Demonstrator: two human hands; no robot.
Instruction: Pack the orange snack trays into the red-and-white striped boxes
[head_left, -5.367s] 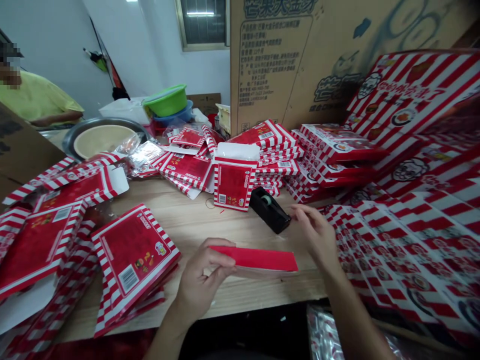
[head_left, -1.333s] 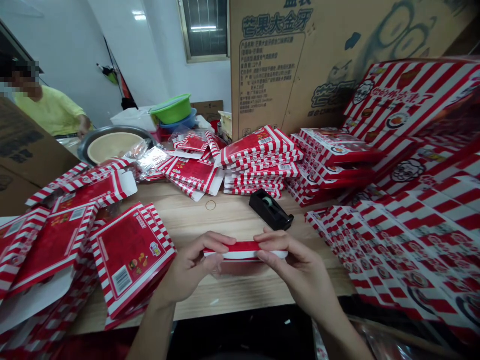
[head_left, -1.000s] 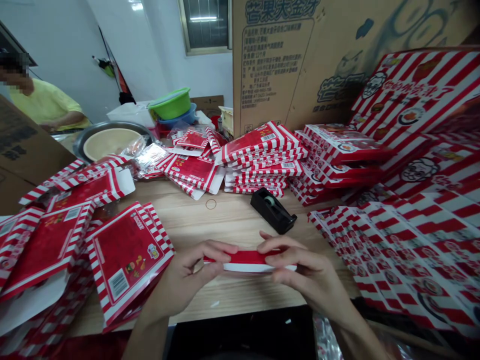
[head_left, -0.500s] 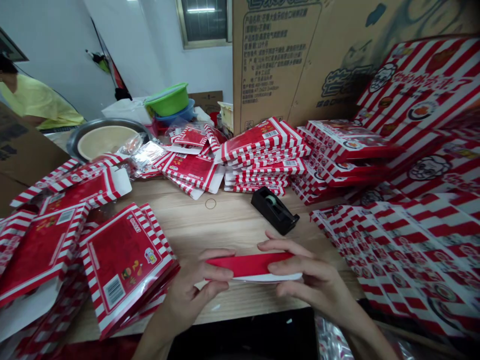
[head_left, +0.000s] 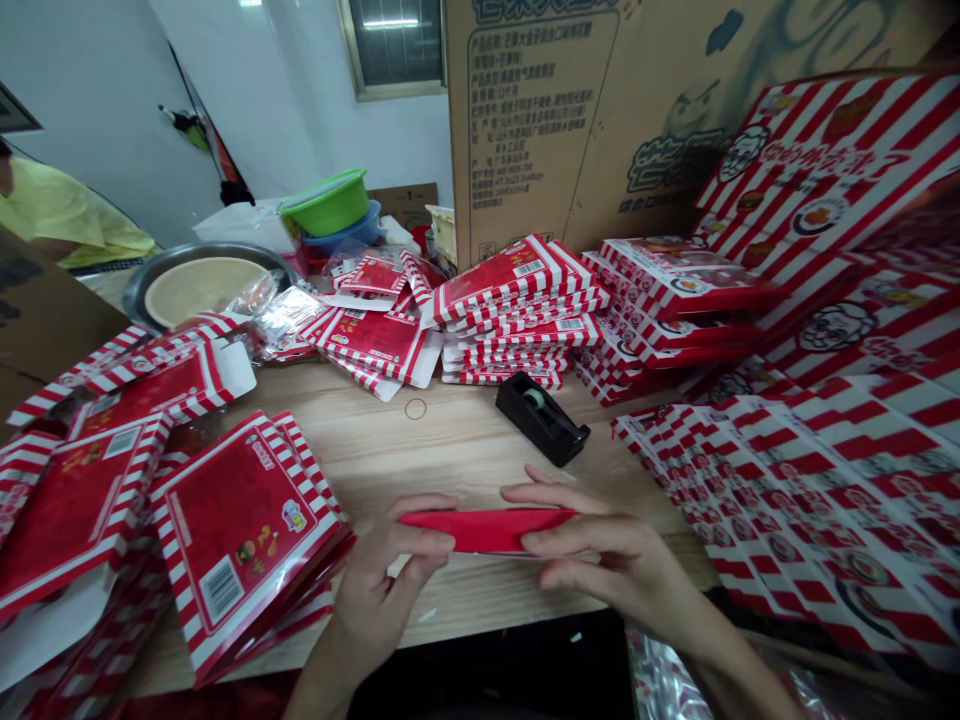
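Note:
Between my two hands is a flat cardboard box [head_left: 484, 530], seen edge-on with its red end flap facing me. My left hand [head_left: 397, 570] is closed on its left end, fingers above and thumb below. At the right end my right hand [head_left: 600, 550] grips it, forefinger across the red flap and thumb underneath; another finger is raised behind. The rest of the box is hidden behind the flap and my fingers. Beyond my right hand stands a black tape dispenser [head_left: 541, 418]. Left of my left hand lies a stack of red-and-white striped boxes [head_left: 240, 540].
More striped boxes [head_left: 517, 290] are piled at the back, and stacks [head_left: 780, 500] line the right side. A large carton [head_left: 540, 130] stands behind. A metal basin [head_left: 135, 295], a green tub [head_left: 330, 205] and a rubber band [head_left: 415, 408] are also here. A person in yellow [head_left: 75, 210] is far left.
The red flap has come down over the white edge that showed along the box's front, leaving only a sliver. Both hands keep their hold, and the view has shifted slightly.

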